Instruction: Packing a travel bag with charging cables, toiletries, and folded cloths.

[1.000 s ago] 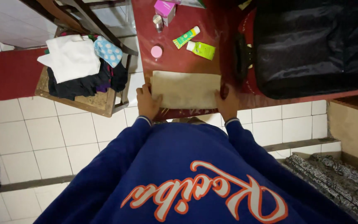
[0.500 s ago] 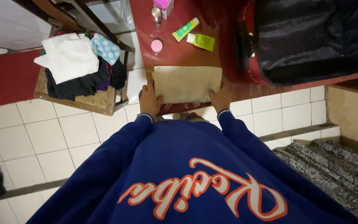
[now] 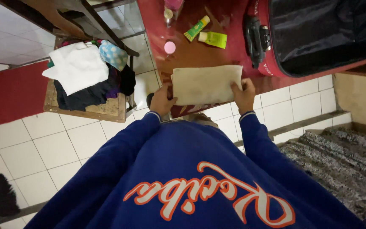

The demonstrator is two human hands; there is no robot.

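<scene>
The folded cream cloth is now gripped at both short ends and appears raised off the red desk at its near edge, where a second ago it was pressed flat under both palms; folding is judged done and the bundle ready to be carried off. The left hand is closed on the cloth's left end, thumb on top; the right hand is clenched on the right end, fingers curled over the edge. The cloth has been shifted slightly rightward, nearer the open dark suitcase with red trim at the desk's far right. Beyond the cloth, a small round pink lid is seen, then a yellow-green tube lying slanted and a lime-green flat box just beside it; a pink carton is cut off at the top edge. Labels too small to tell. Left of the desk, a wooden chair is piled with white, dark and dotted blue clothes.
</scene>
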